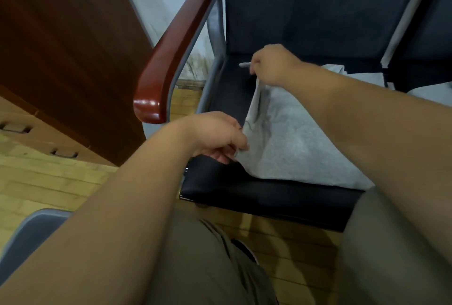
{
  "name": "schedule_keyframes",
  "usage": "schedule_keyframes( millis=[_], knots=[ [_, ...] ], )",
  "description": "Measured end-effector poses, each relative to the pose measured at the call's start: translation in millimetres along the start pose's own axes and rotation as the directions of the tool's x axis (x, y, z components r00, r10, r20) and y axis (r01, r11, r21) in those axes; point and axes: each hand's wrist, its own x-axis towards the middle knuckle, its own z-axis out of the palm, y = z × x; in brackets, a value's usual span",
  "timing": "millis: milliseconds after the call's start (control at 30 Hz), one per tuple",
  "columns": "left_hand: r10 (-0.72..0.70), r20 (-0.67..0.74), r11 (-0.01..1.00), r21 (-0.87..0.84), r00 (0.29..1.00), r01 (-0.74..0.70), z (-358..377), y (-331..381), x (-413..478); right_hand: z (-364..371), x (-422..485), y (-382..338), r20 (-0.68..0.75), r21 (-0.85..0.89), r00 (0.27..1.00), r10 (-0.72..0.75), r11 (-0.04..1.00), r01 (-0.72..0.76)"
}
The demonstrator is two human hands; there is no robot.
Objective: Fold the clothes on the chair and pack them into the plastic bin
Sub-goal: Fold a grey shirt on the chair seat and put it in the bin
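Observation:
A light grey garment (pixel 300 148) lies spread on the dark seat of a chair (pixel 244 194). My left hand (pixel 217 135) pinches the garment's near left edge at the seat's front left. My right hand (pixel 271 65) grips the far left corner of the same edge, lifted a little above the seat near the backrest. The cloth between the two hands is pulled taut and raised. A grey-blue plastic bin (pixel 29 233) shows only its rim at the lower left, mostly hidden behind my left forearm.
The chair has a glossy red-brown wooden armrest (pixel 168 60) on its left and a dark backrest (pixel 318 6). A brown wooden cabinet (pixel 61 47) stands to the left. A second dark chair (pixel 425 42) adjoins on the right. The floor is light wood.

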Motion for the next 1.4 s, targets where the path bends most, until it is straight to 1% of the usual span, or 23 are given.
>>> schedule_keyframes(
  millis=[33,100,167,233,300,367,467,533,600,667,700,833,933,1033,1167,1200,1267,1333,1400],
  knots=[
    [0.033,0.012,0.999,-0.011,0.999,-0.033,4,6,-2,-10,-2,6,0.011,-0.009,0.999,0.042,0.999,-0.042],
    [0.085,0.031,0.996,-0.02,0.996,-0.084,14,20,-4,-24,-10,23,0.003,0.026,0.995,0.098,0.995,-0.098],
    [0.122,0.043,0.993,-0.006,0.992,-0.121,26,34,-2,-32,-20,41,-0.016,0.094,0.988,0.154,0.984,-0.152],
    [0.149,0.05,0.988,0.035,0.988,-0.151,40,47,3,-33,-30,59,-0.025,0.199,0.975,0.221,0.957,-0.212],
    [0.149,0.054,0.985,0.085,0.987,-0.153,55,56,11,-28,-36,75,-0.019,0.25,0.968,0.249,0.939,-0.237],
    [0.123,0.06,0.982,0.137,0.991,-0.13,71,64,21,-23,-41,91,0.024,0.257,0.967,0.255,0.933,-0.253],
    [0.075,0.065,0.96,0.267,0.995,-0.09,94,75,34,-19,-50,108,0.095,0.292,0.974,0.206,0.929,-0.225],
    [0.038,0.078,0.937,0.344,0.996,-0.062,108,77,43,-18,-57,115,0.136,0.271,0.971,0.196,0.936,-0.227],
    [0.011,0.122,0.925,0.377,0.992,-0.057,118,76,52,-14,-56,125,0.157,0.207,0.97,0.187,0.954,-0.217],
    [-0.002,0.151,0.915,0.4,0.988,-0.06,122,75,58,-6,-51,140,0.16,0.158,0.97,0.18,0.966,-0.206],
    [-0.004,0.154,0.911,0.407,0.988,-0.06,122,76,60,-3,-48,146,0.144,0.164,0.973,0.181,0.965,-0.204],
    [0.005,0.122,0.894,0.444,0.993,-0.059,122,86,63,-16,-60,141,0.083,0.255,0.971,0.225,0.937,-0.239],
    [0.019,0.112,0.842,0.535,0.993,-0.077,125,94,59,-19,-65,147,0.073,0.32,0.96,0.27,0.905,-0.279],
    [-0.006,0.149,0.751,0.654,0.989,-0.093,131,99,56,-22,-72,153,0.085,0.298,0.941,0.328,0.893,-0.338],
    [-0.065,0.153,0.665,0.743,0.986,-0.071,140,107,55,-35,-89,159,0.081,0.275,0.929,0.362,0.887,-0.37],
    [-0.048,0.141,0.64,0.765,0.989,-0.078,142,110,55,-41,-94,160,0.075,0.275,0.93,0.36,0.889,-0.366],
    [0.032,0.124,0.6,0.791,0.992,-0.118,146,116,51,-54,-101,162,0.068,0.297,0.926,0.371,0.879,-0.374],
    [0.138,0.143,0.604,0.772,0.98,-0.198,151,122,49,-70,-104,170,0.097,0.325,0.905,0.415,0.846,-0.423],
    [0.221,0.2,0.627,0.721,0.954,-0.297,158,129,45,-86,-109,179,0.16,0.334,0.88,0.446,0.815,-0.474]
  ],
)
